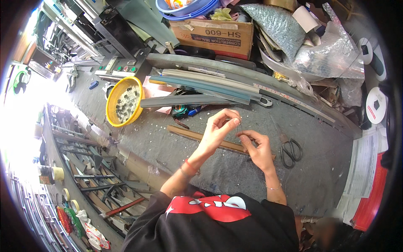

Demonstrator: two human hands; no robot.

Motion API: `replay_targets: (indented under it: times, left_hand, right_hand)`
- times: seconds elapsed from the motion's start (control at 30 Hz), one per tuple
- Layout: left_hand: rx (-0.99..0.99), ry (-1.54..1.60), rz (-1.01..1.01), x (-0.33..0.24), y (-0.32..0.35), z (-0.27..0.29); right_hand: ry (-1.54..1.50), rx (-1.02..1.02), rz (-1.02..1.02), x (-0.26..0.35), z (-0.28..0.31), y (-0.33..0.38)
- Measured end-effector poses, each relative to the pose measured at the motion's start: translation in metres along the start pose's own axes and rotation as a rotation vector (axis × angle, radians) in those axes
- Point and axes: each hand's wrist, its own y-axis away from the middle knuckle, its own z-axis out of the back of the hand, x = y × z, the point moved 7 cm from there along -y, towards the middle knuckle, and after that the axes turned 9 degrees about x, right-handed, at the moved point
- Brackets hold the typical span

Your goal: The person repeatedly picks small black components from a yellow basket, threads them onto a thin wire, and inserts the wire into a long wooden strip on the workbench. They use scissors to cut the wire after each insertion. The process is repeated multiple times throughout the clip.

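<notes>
My left hand point(218, 129) is raised over the workbench, its thumb and forefinger pinched on a thin dark strand point(240, 127). Just to the right and a little nearer, my right hand point(258, 150) also has its fingertips closed at the lower end of this strand. What the strand is made of is too small to tell. Beneath both hands lies a long brown profile strip point(189, 134), partly hidden by my wrists. A pair of black-handled scissors point(289, 152) rests on the bench to the right of my right hand.
A yellow basket point(110, 105) of small dark and pale pieces stands at the left. Grey and bluish profile strips point(201, 86) lie across the back, near a utility knife point(264, 102). Beyond the rim are a cardboard box point(210, 42) and bubble wrap point(277, 27).
</notes>
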Motion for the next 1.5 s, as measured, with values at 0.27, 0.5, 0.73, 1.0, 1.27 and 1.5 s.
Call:
replay_targets:
  times: [0.27, 0.5, 0.73, 1.0, 1.27, 1.5]
  left_hand:
    - [0.027, 0.223, 0.118, 0.026, -0.009, -0.004]
    - [0.148, 0.151, 0.301, 0.042, -0.007, -0.021]
    - [0.214, 0.198, 0.31, 0.059, -0.006, -0.02]
    - [0.267, 0.167, 0.35, 0.042, -0.002, -0.023]
    - [0.198, -0.9, -0.414, -0.006, -0.002, -0.031]
    - [0.719, -1.67, -0.849, -0.023, 0.014, -0.042]
  right_hand:
    - [0.264, -0.154, 0.171, 0.012, 0.012, -0.003]
    - [0.055, -0.103, 0.155, 0.01, 0.031, -0.002]
    - [0.287, -0.158, 0.178, 0.014, 0.041, 0.002]
    - [-0.192, -0.146, 0.095, -0.02, 0.029, -0.007]
    - [-0.689, 0.052, -0.045, -0.047, 0.008, -0.015]
    - [-0.843, 0.245, -0.233, -0.054, -0.019, -0.01]
